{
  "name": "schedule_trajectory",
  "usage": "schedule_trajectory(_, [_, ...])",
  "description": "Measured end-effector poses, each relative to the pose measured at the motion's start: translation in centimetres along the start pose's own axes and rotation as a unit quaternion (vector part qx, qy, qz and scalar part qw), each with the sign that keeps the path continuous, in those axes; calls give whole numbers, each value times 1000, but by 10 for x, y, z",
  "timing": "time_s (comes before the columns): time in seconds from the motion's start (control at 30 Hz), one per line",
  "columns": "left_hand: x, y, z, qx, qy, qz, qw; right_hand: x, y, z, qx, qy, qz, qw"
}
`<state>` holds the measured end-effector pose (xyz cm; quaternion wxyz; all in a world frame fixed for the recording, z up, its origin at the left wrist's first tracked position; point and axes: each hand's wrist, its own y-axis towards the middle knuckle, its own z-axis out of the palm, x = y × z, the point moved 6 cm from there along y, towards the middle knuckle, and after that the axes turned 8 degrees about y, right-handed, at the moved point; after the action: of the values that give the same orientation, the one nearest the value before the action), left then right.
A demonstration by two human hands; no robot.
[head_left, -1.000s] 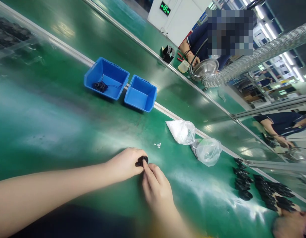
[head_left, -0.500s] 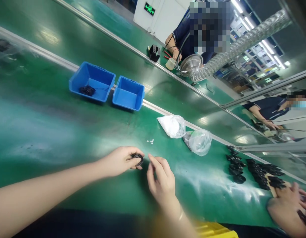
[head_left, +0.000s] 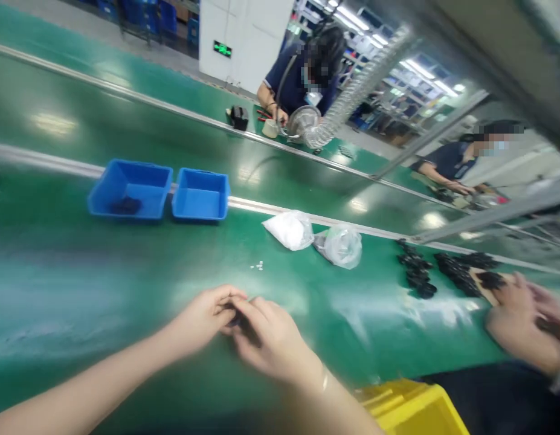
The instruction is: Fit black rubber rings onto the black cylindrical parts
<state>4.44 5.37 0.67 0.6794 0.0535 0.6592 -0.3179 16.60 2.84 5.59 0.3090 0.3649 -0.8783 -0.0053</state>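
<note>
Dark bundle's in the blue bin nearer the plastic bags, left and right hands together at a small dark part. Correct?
Bin's wrong: the head view shows the dark bundle in the blue bin farther from the plastic bags. Left hand and right hand are together at a small dark part.

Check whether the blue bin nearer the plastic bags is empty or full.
Empty: that blue bin shows only bare floor and walls inside.

On the table (head_left: 162, 260), a bundle (head_left: 127, 205) lies in the left bin (head_left: 146, 175), beside the right bin (head_left: 199, 205); farther right lie plastic bags (head_left: 344, 246), with loose pieces (head_left: 260, 265) before them
</note>
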Motion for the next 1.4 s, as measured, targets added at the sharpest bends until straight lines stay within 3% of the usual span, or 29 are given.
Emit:
schedule_trajectory(0.1, [9,-1,1,-20,97,24,995,5,0,9,6,-61,-10,998])
schedule_trajectory(0.2, [22,2,3,11,142,12,990,-8,-7,-1,11,-68,11,998])
schedule_trajectory(0.3, [27,2,3,46,138,-4,989,-51,-33,-43,-17,-64,165,984])
schedule_trajectory(0.37, [30,1,3,77,147,-21,986,-94,-66,-85,-76,-108,326,936])
schedule_trajectory(0.4, [31,1,4,91,159,-29,983,-112,-82,-106,-102,-126,364,917])
schedule_trajectory(0.53, [35,3,6,116,201,-31,972,-166,-136,-173,-218,-193,459,839])
schedule_trajectory(0.63, [36,6,7,118,207,-16,971,-177,-154,-189,-281,-223,483,799])
schedule_trajectory(0.7, [34,7,7,109,216,-4,970,-171,-147,-183,-285,-221,464,809])
schedule_trajectory(0.83, [17,-8,7,64,289,22,955,-135,-98,-149,-226,-176,353,891])
schedule_trajectory(1.0, [-43,-48,3,-13,425,98,900,-71,-24,-119,-129,-85,175,972])
schedule_trajectory(1.03, [-56,-52,-8,-37,446,110,887,-62,-9,-115,-107,-64,151,981])
schedule_trajectory(1.1, [-84,-56,-45,-127,489,141,852,-49,19,-106,-66,-28,103,992])
schedule_trajectory(1.17, [-106,-59,-100,-249,551,146,783,-38,48,-96,-35,-6,65,997])
schedule_trajectory(1.2, [-114,-59,-129,-302,592,117,738,-32,62,-90,-24,0,50,998])
schedule_trajectory(1.23, [-119,-57,-156,-333,604,93,718,-27,75,-85,-16,2,38,999])
schedule_trajectory(1.3, [-124,-45,-200,-355,623,44,696,-17,98,-75,-4,2,22,1000])
schedule_trajectory(1.4, [-120,-20,-238,-327,658,-39,677,-4,124,-59,12,5,-2,1000])
